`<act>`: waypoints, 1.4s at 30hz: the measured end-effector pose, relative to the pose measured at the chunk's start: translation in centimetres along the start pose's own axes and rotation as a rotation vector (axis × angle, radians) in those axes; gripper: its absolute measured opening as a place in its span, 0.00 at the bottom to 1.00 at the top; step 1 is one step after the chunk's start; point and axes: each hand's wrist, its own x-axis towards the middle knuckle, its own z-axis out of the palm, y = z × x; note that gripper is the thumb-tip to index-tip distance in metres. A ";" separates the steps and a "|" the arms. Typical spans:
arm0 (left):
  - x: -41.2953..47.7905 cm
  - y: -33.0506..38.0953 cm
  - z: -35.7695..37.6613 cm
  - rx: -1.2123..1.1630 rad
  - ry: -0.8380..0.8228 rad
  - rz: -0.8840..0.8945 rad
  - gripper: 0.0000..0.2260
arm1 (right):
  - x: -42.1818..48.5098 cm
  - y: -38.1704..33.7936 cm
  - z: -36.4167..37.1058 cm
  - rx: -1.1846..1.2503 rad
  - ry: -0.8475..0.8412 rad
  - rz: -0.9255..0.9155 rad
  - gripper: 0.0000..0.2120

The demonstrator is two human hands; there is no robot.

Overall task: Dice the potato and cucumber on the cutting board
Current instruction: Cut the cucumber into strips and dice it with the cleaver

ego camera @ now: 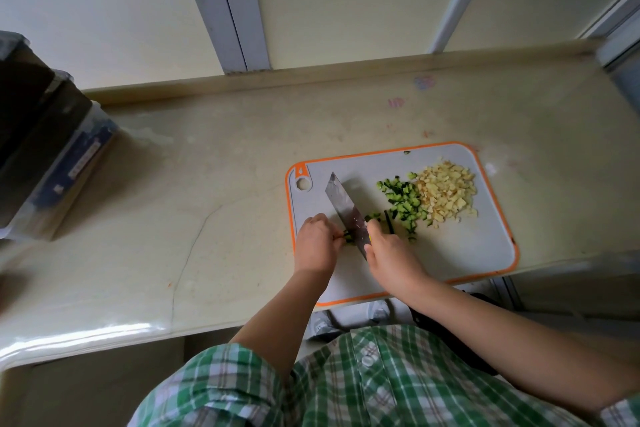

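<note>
Near the left edge of the cutting board [467, 246], the left hand [317, 243] pinches a cucumber strip [348, 236] with curled fingers, touching the cleaver [341, 199]. The right hand [388, 250] grips the cleaver's handle. Toward the far right corner lie the diced cucumber [401, 199] and then the diced potato [446, 192], the two piles touching.

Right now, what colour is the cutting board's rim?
Orange, around a grey cutting board; head view shows it best.

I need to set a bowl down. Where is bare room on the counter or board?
Bare: the counter between the dark container and the cutting board; the strip behind it; the board's near right corner. Crowded: left hand on cucumber, knife, right hand, cucumber dice, potato dice.
</note>
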 end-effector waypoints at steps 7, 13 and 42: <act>0.1 0.0 0.0 -0.001 -0.003 0.004 0.03 | -0.1 0.0 1.5 -0.012 0.018 0.032 0.09; -0.1 -0.3 -0.1 0.020 -0.004 0.045 0.05 | 0.0 0.4 1.0 0.061 0.042 0.012 0.07; -0.6 0.0 -0.3 0.077 0.032 0.050 0.06 | 0.2 0.2 0.5 0.083 0.111 0.011 0.07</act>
